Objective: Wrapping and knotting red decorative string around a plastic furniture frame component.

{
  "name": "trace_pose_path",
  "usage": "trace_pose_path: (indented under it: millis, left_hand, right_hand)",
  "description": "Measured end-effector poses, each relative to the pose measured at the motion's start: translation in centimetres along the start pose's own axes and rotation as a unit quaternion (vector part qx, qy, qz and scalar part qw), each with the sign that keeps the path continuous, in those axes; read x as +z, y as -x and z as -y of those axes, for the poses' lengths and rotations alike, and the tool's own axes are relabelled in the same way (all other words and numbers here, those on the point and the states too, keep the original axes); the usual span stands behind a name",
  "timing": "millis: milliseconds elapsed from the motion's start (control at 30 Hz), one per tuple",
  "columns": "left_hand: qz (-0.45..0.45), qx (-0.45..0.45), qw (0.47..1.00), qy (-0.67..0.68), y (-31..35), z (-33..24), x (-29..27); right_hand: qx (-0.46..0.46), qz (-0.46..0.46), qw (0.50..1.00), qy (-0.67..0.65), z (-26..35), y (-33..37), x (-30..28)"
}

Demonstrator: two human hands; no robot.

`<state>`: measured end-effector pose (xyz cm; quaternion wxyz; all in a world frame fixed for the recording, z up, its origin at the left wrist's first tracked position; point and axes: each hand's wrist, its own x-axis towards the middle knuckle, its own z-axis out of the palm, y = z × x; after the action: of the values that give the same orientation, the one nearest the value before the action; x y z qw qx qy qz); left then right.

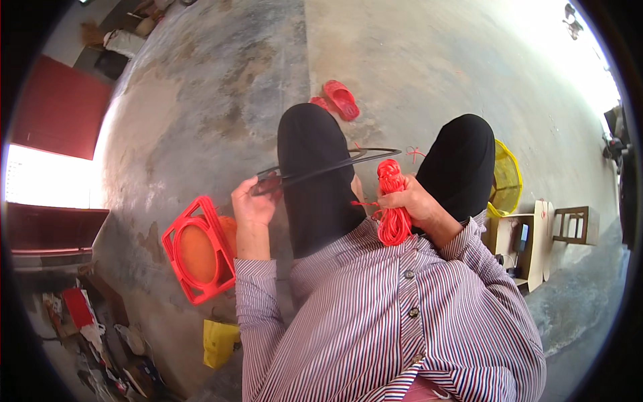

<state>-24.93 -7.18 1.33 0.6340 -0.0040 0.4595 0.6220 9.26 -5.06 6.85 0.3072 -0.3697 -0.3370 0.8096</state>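
Note:
My left hand (254,206) is closed on the near-left end of a thin black hoop (321,173), which reaches across above my left knee and looks tilted nearly edge-on. Whether it is one ring or more, I cannot tell. In front of my shirt, my right hand (416,201) is wrapped around the middle of a bundle of red cord (394,228). Its looped strands show above and below the fist, and a short knotted end sticks out to the left. The far end of the hoop comes close to the bundle's top.
Red slippers (342,100) lie on the concrete floor ahead. To the left are a red plastic frame (175,248) around an orange round thing (201,251) and a yellow bag (220,343). A yellow basket (507,177), a cardboard box (538,244) and a wooden stool (581,226) stand right.

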Motion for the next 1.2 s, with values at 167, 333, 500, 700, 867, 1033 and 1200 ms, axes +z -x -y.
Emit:
trace_pose_path:
  millis: [167,333,500,700,867,1033,1200]
  left_hand:
    - [0.041,0.113,0.992,-0.028,0.8,0.1,1.9]
    - [0.095,0.191,0.968,-0.129,4.2,-1.1,3.9]
    - [0.148,0.170,0.952,-0.207,7.3,-0.8,4.8]
    - [0.147,0.154,0.949,-0.232,9.5,2.5,6.2]
    - [0.153,0.183,0.917,-0.320,9.9,3.1,8.4]
    - [0.156,0.173,0.922,-0.310,9.7,2.8,8.6]
    - [0.162,0.157,0.932,-0.282,8.6,3.2,8.2]
  right_hand:
    - [-0.027,0.027,0.995,-0.095,-0.8,-0.2,-1.6]
    - [-0.053,0.077,0.973,-0.211,-0.6,1.0,-1.3]
    - [-0.052,0.155,0.936,-0.312,-1.6,0.9,-2.8]
    - [-0.062,0.156,0.926,-0.338,0.0,1.6,-0.9]
    - [-0.057,0.144,0.930,-0.335,0.2,1.8,-0.8]
    - [-0.052,0.044,0.956,-0.286,0.0,2.2,-0.8]
    - [-0.037,0.013,0.960,-0.279,-0.3,1.8,-1.3]
